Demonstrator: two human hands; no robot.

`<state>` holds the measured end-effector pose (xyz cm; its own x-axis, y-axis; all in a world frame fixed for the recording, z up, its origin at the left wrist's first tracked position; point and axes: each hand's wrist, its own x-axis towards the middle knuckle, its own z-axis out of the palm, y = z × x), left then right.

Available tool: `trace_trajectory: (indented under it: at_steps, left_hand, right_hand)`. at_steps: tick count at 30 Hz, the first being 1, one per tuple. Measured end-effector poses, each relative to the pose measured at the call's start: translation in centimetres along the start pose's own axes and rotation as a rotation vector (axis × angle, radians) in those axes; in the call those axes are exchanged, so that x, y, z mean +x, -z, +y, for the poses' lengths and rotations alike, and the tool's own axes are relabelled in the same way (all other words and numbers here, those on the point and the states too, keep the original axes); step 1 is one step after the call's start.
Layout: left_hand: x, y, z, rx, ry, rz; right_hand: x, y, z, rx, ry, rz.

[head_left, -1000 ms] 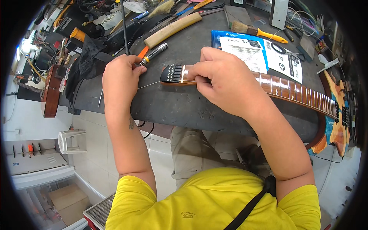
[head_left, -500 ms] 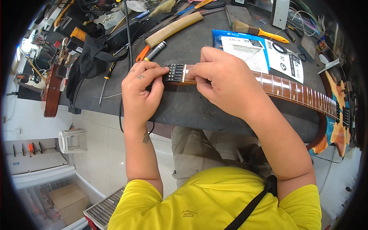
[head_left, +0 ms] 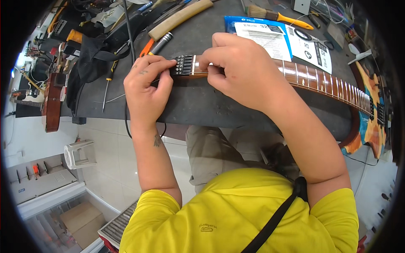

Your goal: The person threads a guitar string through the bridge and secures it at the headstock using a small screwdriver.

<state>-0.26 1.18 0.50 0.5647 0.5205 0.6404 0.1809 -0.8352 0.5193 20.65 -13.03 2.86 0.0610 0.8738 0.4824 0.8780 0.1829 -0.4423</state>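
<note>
A headless electric guitar lies across the dark workbench [head_left: 198, 107], its wooden neck [head_left: 320, 82] running right to a colourful body [head_left: 371, 122]. My left hand [head_left: 145, 86] rests its fingertips on the black string clamp block [head_left: 183, 65] at the neck's end and pinches a thin string there. My right hand [head_left: 247, 69] grips the neck just beside that block, thumb and forefinger pressed at its edge.
Behind the neck lie a blue-and-white paper packet [head_left: 261, 33], a yellow-handled brush [head_left: 276, 16], a beige block [head_left: 179, 19], an orange-handled tool [head_left: 147, 47] and a screwdriver [head_left: 109, 80]. A black pouch [head_left: 90, 59] and another instrument's brown body [head_left: 52, 101] sit at the left. A plastic stool [head_left: 78, 154] stands below.
My left hand has moved right from beside the orange-handled tool onto the black clamp block at the neck's end. My right hand has stayed on the neck.
</note>
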Motion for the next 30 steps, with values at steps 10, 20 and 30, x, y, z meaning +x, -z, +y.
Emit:
trace_trajectory:
  at_steps: [10,20,30]
  left_hand:
    - [-0.08,-0.15,-0.32,0.041,-0.042,-0.024]
    - [0.01,-0.23,0.02,0.033,-0.03,-0.006]
    - [-0.03,-0.2,0.0,0.02,-0.023,0.013]
  right_hand:
    - [-0.05,-0.01,0.32,0.0,0.028,-0.003]
    - [-0.07,0.29,0.29,-0.003,0.019,0.017]
    - [-0.03,0.21,0.06,0.003,0.032,0.015]
